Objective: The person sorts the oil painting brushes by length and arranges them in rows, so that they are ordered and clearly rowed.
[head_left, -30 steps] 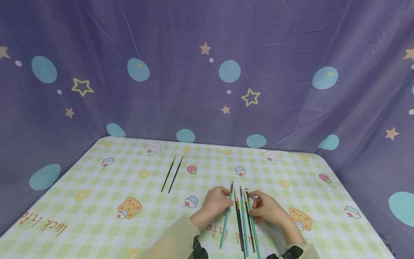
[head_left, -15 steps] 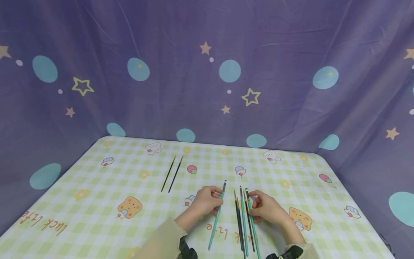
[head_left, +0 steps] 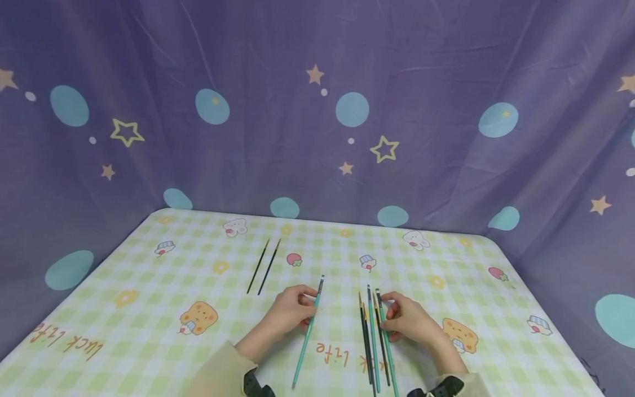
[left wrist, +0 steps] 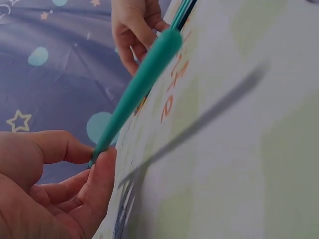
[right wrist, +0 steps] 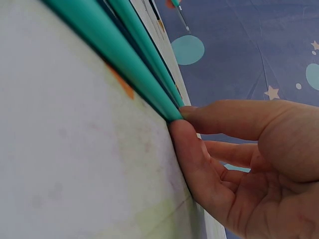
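Observation:
My left hand [head_left: 289, 310] pinches a green paintbrush [head_left: 306, 342] between thumb and fingers, near its dark ferrule. In the left wrist view the green handle [left wrist: 137, 94] is raised off the cloth, its shadow falling beside it. My right hand [head_left: 409, 316] pinches the rightmost green paintbrush [head_left: 391, 361] of a loose row. That row also holds another green paintbrush [head_left: 374, 347] and several black paintbrushes [head_left: 366, 339], lying side by side with bristles pointing away from me. The right wrist view shows thumb and fingertip [right wrist: 180, 130] meeting at the green handle, right at the cloth.
Farther back on the left, two thin black paintbrushes [head_left: 259, 266] [head_left: 269, 266] lie nearly parallel. A green-and-white checked tablecloth [head_left: 168, 286] with cartoon prints covers the table. Behind it hangs a purple curtain [head_left: 278, 154] with stars and blue dots.
My left hand has carried the green paintbrush leftward, away from the row, widening the gap. My right hand and the other brushes have stayed in place.

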`<action>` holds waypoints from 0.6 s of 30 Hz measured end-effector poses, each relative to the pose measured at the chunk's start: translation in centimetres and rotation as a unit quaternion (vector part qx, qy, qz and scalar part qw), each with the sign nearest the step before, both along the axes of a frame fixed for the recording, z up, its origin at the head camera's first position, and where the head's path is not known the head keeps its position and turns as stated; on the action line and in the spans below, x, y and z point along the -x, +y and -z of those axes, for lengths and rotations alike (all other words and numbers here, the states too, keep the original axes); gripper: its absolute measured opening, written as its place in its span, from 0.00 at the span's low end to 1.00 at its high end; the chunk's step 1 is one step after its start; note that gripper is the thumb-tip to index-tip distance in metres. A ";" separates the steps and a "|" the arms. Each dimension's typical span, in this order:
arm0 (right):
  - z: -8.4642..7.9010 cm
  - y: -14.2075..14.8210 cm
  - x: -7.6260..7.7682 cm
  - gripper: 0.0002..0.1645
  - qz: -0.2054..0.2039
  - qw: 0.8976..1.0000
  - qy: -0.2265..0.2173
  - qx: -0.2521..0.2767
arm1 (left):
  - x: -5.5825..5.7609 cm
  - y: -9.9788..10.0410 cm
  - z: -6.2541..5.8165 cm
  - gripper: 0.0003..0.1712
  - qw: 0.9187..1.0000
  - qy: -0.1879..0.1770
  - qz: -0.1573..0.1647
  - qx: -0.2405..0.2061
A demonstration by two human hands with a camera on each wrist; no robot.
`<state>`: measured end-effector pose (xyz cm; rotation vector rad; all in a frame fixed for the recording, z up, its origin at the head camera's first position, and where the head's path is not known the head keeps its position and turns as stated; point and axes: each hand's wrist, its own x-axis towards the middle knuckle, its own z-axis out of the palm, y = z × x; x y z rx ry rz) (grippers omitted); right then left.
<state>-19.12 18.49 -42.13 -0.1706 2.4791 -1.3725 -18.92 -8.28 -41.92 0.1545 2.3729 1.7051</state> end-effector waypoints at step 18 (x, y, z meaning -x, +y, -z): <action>-0.2 -0.1 -0.2 0.34 0.002 1.000 0.004 -0.001 | -1.2 -4.8 0.0 0.22 0.999 -0.023 -0.041 0.004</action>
